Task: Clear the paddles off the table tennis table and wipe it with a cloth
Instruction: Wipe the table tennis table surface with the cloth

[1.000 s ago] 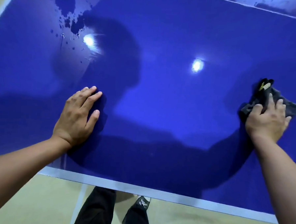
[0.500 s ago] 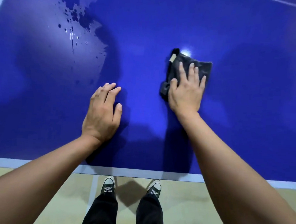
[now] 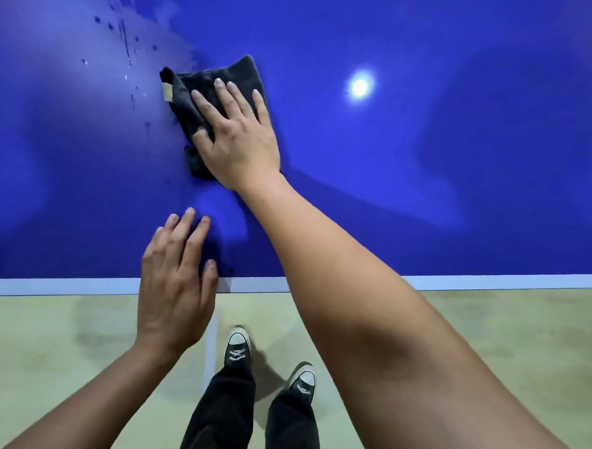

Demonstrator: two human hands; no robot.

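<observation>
Cloth [image 3: 222, 93] has swept leftward across the tabletop [image 3: 427, 169] in the last second, from the far right to about 11 o'clock of the person. Right hand [image 3: 239, 142] lies flat on it, fingers spread, pressing rather than gripping. Its leading edge now meets the wet spatter [image 3: 125, 50] at 10 o'clock. Left hand [image 3: 174, 286], open and empty, has slid back to the near edge. No paddles in view; wiping looks well underway, wet patch next.

The person is wearing black trousers [image 3: 223, 416]. Black canvas sneakers [image 3: 237, 348] are showing white toe caps and laces. Both forearms are going bare, sleeveless.
</observation>
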